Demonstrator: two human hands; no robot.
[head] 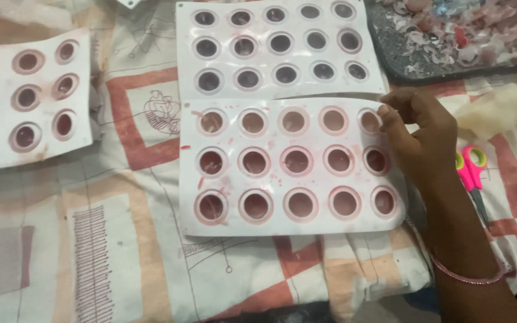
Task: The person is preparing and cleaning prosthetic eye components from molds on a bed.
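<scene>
the right hand is resting at the right edge of the nearest white mould tray, fingers curled and the fingertips pinching its top right corner by the last cup. the tray is lying to the hand's left, its long side running left to right across the patterned cloth. its round cups are looking pink-stained, mostly hollow. a second tray is sitting just behind, a third far left. pink scissors are lying beside the wrist. the left hand isn't showing.
</scene>
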